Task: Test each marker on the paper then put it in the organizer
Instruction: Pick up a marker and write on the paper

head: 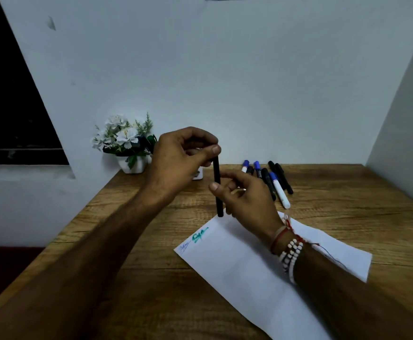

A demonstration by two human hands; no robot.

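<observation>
Black marker (216,171) stands near-upright, left grip (178,158) pinching its top, right grip (247,200) its middle.

Dim, cool, bluish light fills the scene, spread evenly over the wall (249,69), with the window (9,106) at left a black void. The paper (249,266) is the brightest surface; the table (347,192) shows muted brown. The forearms (90,266) sink into heavy shade toward the lower edge, and the marker (216,173) pinched by the left hand (183,153) and right hand (247,197) reads as a near silhouette. Shadows are soft and faint. Wide-angle distortion slants the wall corner and window frame outward; fine detail is soft and slightly smeared.
</observation>
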